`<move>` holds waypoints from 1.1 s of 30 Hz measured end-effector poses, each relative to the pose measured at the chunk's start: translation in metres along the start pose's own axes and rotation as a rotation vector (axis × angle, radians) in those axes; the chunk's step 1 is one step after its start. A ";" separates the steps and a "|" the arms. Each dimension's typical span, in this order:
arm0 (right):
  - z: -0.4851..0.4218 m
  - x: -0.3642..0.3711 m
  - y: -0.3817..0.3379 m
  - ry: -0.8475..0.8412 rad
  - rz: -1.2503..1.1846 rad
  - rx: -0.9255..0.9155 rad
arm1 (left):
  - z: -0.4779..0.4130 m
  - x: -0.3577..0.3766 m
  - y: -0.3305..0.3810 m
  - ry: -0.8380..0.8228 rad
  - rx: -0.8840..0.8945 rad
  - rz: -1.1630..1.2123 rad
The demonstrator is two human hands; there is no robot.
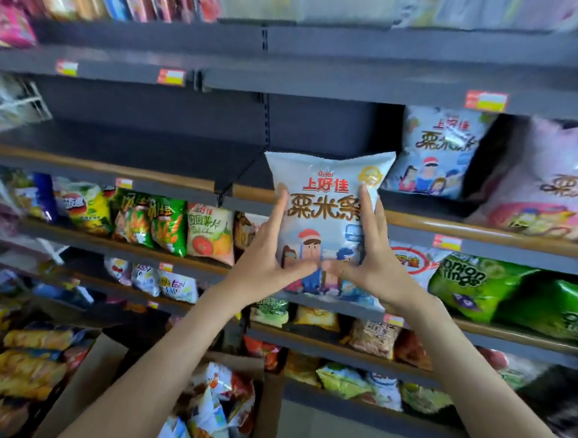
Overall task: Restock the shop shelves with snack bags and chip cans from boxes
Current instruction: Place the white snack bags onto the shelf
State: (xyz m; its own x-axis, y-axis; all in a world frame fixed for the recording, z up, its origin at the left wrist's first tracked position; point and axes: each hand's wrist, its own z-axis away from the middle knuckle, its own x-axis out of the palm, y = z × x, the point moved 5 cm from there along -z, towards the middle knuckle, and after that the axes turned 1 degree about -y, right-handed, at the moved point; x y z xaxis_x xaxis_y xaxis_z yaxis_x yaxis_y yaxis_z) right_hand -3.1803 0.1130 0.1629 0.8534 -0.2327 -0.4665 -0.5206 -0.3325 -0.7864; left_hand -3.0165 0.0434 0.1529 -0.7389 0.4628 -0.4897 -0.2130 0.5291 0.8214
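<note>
Head view: nearest, at the bottom edge, an open brown cardboard box (88, 382) holds crumpled white and red snack packets (220, 395). Above it, two bare forearms reach upward. The left hand (271, 252) and the right hand (370, 258) grip a white and pale blue foil snack bag (326, 201) with red and brown Chinese lettering and cartoon figures, one hand on each side. Each thumb lies across the lower front, the two tips almost meeting. Each forefinger stretches up along a side edge, and the remaining fingers are hidden behind the bag. The snack bag is upright in the air, in front of the wood-trimmed dark grey metal shelf (147, 171). Farther back on that shelf, to the right, stands a matching white and blue bag (436, 150), with a large pink foil bag (556, 189) just beside it.
</note>
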 end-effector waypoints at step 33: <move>-0.155 -0.073 0.064 0.091 0.183 0.053 | -0.178 -0.016 -0.009 0.069 0.017 0.041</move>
State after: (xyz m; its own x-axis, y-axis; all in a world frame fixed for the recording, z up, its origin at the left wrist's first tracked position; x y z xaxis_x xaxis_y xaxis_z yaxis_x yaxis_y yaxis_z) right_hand -3.2805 -0.0326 0.2098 0.7373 -0.3668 -0.5672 -0.6626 -0.2291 -0.7131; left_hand -3.1169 -0.0951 0.2054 -0.7891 0.4346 -0.4341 -0.1715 0.5227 0.8351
